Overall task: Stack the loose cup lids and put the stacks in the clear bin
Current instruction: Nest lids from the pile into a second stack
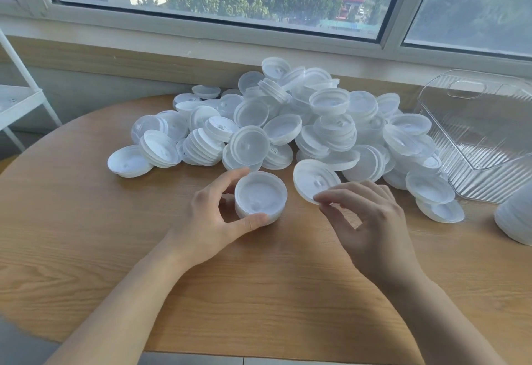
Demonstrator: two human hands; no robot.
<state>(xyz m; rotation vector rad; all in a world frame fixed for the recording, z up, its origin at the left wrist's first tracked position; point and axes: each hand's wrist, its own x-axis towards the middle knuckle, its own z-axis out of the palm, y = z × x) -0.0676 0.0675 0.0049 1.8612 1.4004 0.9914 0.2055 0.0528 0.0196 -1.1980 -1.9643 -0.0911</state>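
A big heap of loose translucent white cup lids (299, 123) covers the back of the round wooden table (86, 243). In front of it, my left hand (213, 220) grips a short stack of lids (260, 197) that stands on the table, thumb on its near side and fingers on its far side. Just to the right, my right hand (371, 220) pinches the near rim of a single tilted lid (313, 180) between thumb and fingertips. The clear ribbed bin (486, 137) lies tipped at the right edge of the heap.
A window sill and window run behind the table. A white shelf frame (20, 97) stands at the far left. Another stack of lids (515, 218) sits at the right edge, near the bin. Bare wood lies in front of my hands.
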